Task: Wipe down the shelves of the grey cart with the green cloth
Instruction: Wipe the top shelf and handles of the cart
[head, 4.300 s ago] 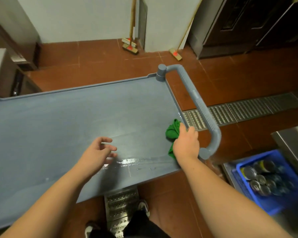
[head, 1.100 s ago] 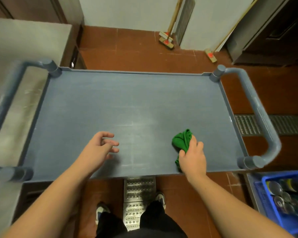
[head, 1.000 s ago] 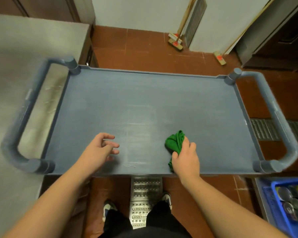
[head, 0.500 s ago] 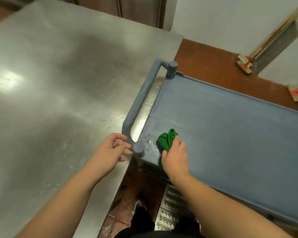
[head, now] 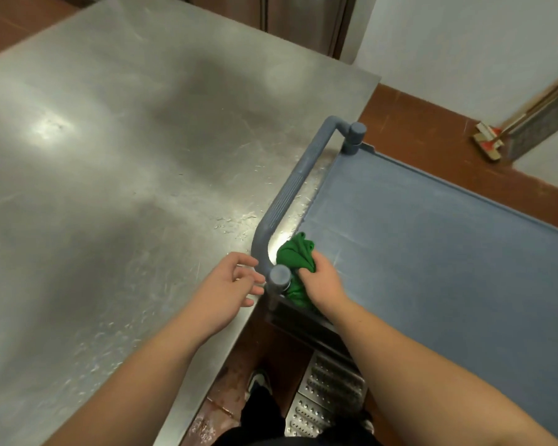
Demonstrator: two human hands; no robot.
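The grey cart's top shelf [head: 438,252] fills the right half of the view, with its left handle [head: 290,197] arching beside the steel table. My right hand [head: 319,278] grips the bunched green cloth [head: 295,252] at the shelf's near left corner, against the handle post [head: 279,276]. My left hand [head: 229,281] hovers just left of that post, fingers loosely spread and holding nothing. The lower shelves are hidden under the top shelf.
A stainless steel table [head: 110,188] stands flush against the cart's left end. Two brooms [head: 496,136] lean on the white wall at the far right. A perforated metal step [head: 326,397] and my shoe [head: 258,381] show on the red tile floor below.
My right hand has dragged the cloth from the right end along the front edge to the near left corner, now against the handle post. My left hand moved left with it.
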